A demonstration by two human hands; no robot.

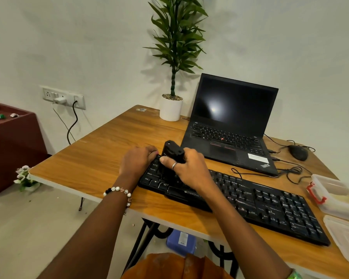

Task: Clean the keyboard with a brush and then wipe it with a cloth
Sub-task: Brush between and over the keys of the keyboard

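A black keyboard [270,206] lies slantwise across the wooden table [101,158]. My right hand [187,170] grips a black brush [172,151] by its handle and holds it upright on the keys at the keyboard's left end. The bristles are hidden behind the hand. My left hand [137,160] rests on the keyboard's far left corner, fingers bent over its edge. No cloth can be made out in view.
An open black laptop [230,125] stands just behind the keyboard, with a mouse [298,152] and loose cables to its right. A potted plant [171,107] sits at the table's back. A clear plastic box [334,196] and lid [345,236] lie at the right edge.
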